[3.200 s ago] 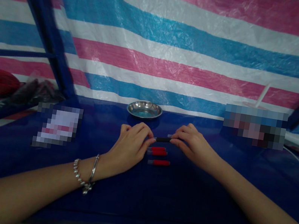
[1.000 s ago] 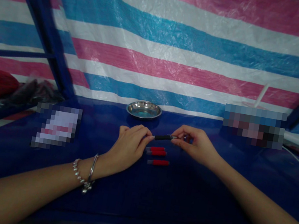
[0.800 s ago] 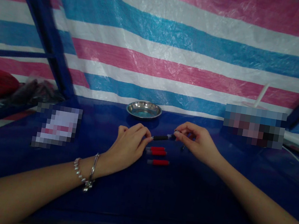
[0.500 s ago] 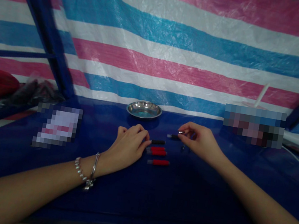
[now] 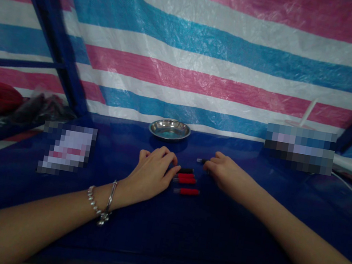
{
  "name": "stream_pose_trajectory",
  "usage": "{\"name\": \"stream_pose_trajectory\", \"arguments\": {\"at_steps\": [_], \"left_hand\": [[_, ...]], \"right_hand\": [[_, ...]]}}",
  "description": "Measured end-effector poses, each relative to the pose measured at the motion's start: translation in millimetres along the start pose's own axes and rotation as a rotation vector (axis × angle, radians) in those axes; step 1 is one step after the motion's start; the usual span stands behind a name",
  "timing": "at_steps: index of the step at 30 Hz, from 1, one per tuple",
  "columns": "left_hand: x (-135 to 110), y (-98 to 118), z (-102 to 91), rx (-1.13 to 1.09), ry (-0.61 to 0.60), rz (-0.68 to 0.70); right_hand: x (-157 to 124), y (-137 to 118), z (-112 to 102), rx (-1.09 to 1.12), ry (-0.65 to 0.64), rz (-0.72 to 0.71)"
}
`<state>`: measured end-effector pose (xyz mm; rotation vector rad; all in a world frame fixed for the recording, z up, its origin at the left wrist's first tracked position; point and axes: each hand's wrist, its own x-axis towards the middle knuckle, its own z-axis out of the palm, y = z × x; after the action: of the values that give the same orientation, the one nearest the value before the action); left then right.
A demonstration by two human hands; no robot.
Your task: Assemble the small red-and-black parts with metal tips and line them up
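Note:
My left hand (image 5: 155, 170) rests on the blue table, fingers loosely bent and apart. Its thumb tip touches or covers the left end of a black pen-barrel-like piece (image 5: 187, 170). Just nearer lie two red pieces of similar shape with clear ends, a far one (image 5: 189, 176) and a middle one (image 5: 187, 180). A third red piece (image 5: 189, 191) lies closer to me. My right hand (image 5: 223, 169) is lowered to the table, fingers closed at another black piece (image 5: 203, 161), whose clear tip points left. Whatever those fingers hold is hidden.
A round metal dish (image 5: 169, 130) stands at the back of the table (image 5: 159, 233). A blurred white packet (image 5: 72, 148) lies left. At the right back is a blurred-out object (image 5: 299, 148) with a white cable. Blue frame posts and a striped sheet (image 5: 188, 75) enclose the table.
My right hand, which pinched a small shiny metal piece, has turned over and come down; the metal piece is out of sight. My left thumb has shifted slightly right along the black piece.

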<state>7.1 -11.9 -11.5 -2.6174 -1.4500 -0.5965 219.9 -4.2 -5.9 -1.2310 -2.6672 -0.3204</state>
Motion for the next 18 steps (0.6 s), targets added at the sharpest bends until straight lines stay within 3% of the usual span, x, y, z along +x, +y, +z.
{"name": "stream_pose_trajectory", "arguments": {"at_steps": [18], "left_hand": [[0.3,1.1,-1.1,-0.014,0.009,-0.013]], "right_hand": [[-3.2,-2.0,-4.7,-0.029,-0.097,0.066]]}}
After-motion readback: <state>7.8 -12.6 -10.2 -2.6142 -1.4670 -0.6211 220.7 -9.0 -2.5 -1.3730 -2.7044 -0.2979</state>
